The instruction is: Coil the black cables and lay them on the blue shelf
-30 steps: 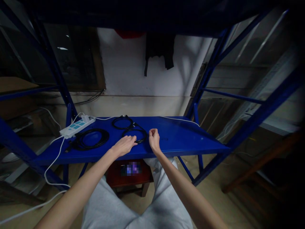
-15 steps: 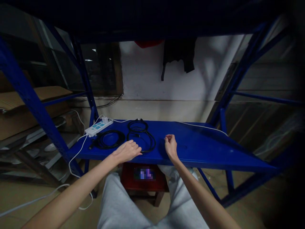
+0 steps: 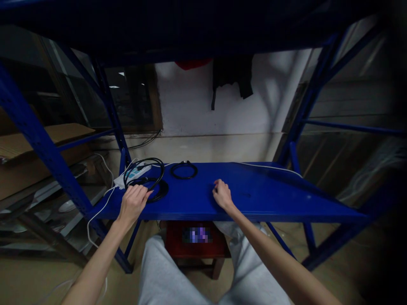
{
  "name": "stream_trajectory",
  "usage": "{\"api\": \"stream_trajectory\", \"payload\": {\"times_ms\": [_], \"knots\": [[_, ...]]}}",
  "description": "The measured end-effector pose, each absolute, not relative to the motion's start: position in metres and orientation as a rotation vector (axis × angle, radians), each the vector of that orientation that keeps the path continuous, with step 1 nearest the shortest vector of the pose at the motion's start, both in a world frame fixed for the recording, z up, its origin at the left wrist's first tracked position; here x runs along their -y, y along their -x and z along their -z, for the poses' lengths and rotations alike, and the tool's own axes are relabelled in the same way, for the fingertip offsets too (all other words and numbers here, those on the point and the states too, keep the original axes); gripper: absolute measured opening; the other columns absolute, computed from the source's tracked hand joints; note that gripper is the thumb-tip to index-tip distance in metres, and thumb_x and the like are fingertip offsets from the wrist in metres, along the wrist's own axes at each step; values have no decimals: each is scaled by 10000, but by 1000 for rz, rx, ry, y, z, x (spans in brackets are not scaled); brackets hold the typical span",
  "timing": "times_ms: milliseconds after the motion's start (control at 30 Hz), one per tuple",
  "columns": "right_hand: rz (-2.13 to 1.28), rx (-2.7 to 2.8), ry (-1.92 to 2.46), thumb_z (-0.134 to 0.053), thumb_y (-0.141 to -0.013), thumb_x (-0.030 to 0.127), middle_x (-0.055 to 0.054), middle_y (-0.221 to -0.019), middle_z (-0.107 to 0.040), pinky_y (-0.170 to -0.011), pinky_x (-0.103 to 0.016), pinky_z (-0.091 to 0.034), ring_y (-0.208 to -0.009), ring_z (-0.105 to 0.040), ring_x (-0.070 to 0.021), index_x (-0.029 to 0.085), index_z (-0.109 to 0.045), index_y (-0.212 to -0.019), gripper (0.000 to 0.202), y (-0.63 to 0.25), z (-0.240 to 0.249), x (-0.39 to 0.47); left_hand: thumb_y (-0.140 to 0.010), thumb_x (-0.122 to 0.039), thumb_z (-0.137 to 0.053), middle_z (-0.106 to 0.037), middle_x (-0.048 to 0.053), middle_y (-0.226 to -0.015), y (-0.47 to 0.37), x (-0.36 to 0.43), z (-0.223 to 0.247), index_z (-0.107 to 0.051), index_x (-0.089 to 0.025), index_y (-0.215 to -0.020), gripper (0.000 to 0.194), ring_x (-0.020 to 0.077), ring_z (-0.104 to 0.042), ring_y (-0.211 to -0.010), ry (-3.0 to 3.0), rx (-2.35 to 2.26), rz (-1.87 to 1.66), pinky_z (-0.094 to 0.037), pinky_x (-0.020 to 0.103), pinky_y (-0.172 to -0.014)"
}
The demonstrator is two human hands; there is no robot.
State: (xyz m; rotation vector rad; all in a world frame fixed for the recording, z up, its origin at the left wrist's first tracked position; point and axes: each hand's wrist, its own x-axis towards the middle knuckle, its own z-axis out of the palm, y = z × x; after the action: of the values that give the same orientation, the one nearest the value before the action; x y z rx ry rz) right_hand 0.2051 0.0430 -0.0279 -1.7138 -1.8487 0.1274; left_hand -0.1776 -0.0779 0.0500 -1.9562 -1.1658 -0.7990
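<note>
My left hand is closed on a coiled black cable, whose loop stands up above the fingers at the left of the blue shelf. Behind and below it another black coil lies on the shelf, partly hidden. A smaller coil rests near the shelf's back edge, apart from both hands. My right hand hovers over or rests on the middle of the shelf, its fingers curled; whether anything is in them is hidden.
A white power strip with white cords is behind the held loop. Blue posts frame the shelf, and an upper shelf hangs overhead. Below stands a red-brown stool. Cardboard is at the left.
My left hand has moved left and lifted the black cable loop from mid-shelf to the power strip's side. My right hand has shifted slightly left. The view has shifted a little.
</note>
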Motion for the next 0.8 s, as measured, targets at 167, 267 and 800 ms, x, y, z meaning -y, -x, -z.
{"api": "stream_trajectory", "payload": {"times_ms": [167,267,800], "knots": [[89,2151,1851,-413,-869,26,-182,-1317,-579,-936,-394,-398,-1190,-532,-309,145,-560,-1337,505,-175,18,-41,-1059,-316,-424,-607,59,-789,167,67,-30,-582,-187,-825,311,222,-561,-783,2003,1372,610,-390,352,-738],[87,2132,1988,-417,-856,-4,-211,-1351,-566,-980,-416,-395,-1227,-532,-317,135,-473,-1466,628,-157,13,-50,-1059,-362,-401,-650,113,-923,168,65,-16,-630,-164,-909,338,255,-604,-897,2018,1555,514,-441,361,-793],[-68,2002,1801,-467,-857,88,-195,-1371,-539,-1039,-438,-394,-1260,-496,-328,142,-537,-1373,523,-158,18,-51,-1017,-285,-393,-578,178,-1347,56,-3,-67,-506,-137,-1389,416,308,-567,-1216,2467,1488,462,-500,454,-985]]}}
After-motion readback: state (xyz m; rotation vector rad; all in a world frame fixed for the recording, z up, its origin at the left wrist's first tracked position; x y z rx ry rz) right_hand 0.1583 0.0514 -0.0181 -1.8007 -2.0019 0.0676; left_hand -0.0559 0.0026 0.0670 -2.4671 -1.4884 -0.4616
